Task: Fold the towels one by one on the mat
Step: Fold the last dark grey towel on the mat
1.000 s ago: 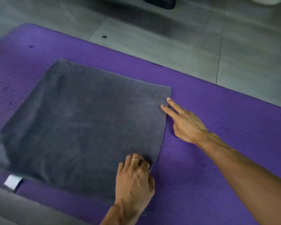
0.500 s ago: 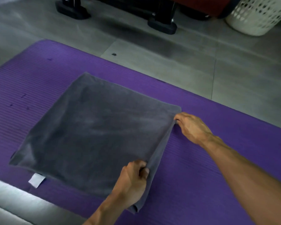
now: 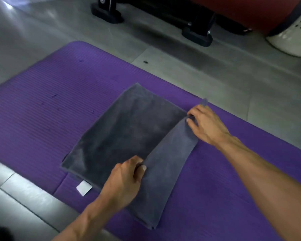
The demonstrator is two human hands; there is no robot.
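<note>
— What's closest to us?

— The left hand [image 3: 127, 178], fingers curled round the near end of the grey towel's [image 3: 125, 136] right edge, thumb on top. That edge is lifted and turned over toward the middle.

— And the other one?

— The right hand [image 3: 205, 124] pinches the far end of the same edge, so both hands hold cloth, neither is open. The towel lies flat on the purple mat [image 3: 42, 119], on the floor, with a white tag [image 3: 83, 187] poking out at the near side.

— How will it handle?

— Soft and light, I'd say; it sags between the two grips, so it wants holding at both corners of one edge and carrying across evenly, or the fold will go crooked.

— Anything beyond?

— Grey tiles [image 3: 215, 75], black feet [image 3: 197, 38] of some stand, and a white basket [image 3: 292, 40] with holes far right.
</note>
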